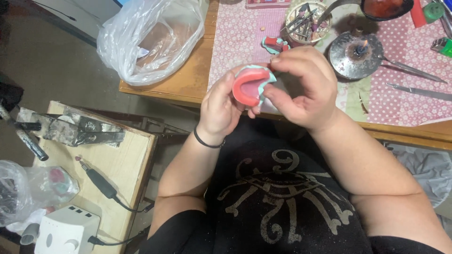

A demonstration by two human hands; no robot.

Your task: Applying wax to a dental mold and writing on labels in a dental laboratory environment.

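Note:
Both hands hold a horseshoe-shaped dental model point(252, 84), pink wax on a pale turquoise base, just above the table's front edge. My left hand point(219, 110) cups it from below and behind; a black band circles that wrist. My right hand point(303, 89) grips its right side, thumb and fingers pressed on the turquoise rim. A second pink and turquoise model point(275, 43) lies on the table beyond the hands.
The wooden table point(188, 80) carries a pink dotted cloth, a lit spirit burner point(360, 51), a cup of metal tools point(308, 21), a dark ladle point(383, 8), long metal instruments point(414, 70) and a clear plastic bag point(150, 37). A low side table point(117, 162) at left holds a handpiece point(99, 181) and white control box point(66, 230).

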